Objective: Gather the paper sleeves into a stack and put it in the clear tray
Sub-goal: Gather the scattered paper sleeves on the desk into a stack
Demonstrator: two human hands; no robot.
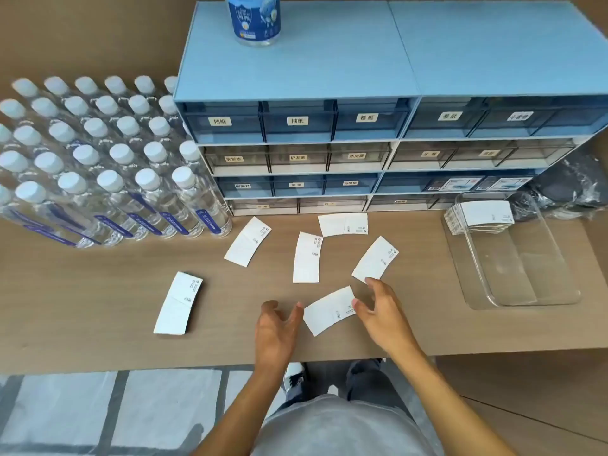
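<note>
Several white paper sleeves lie scattered flat on the brown table (98,324). The nearest sleeve (329,311) lies between my hands. My left hand (278,327) is open, its fingertips at that sleeve's left end. My right hand (378,311) is open with curled fingers touching the sleeve's right end. Other sleeves: one at the left (179,302), one upper left (247,241), one in the middle (307,257), one at the back (343,224), one just above my right hand (375,259). The clear tray (559,291) stands at the right, with a stack of sleeves (478,217) in its far end.
Several rows of clear water bottles with white caps (98,166) fill the left of the table. A blue drawer cabinet (378,143) stands at the back with a bottle (253,18) on top. Dark plastic bags (569,189) lie behind the tray. The table's front edge is near my body.
</note>
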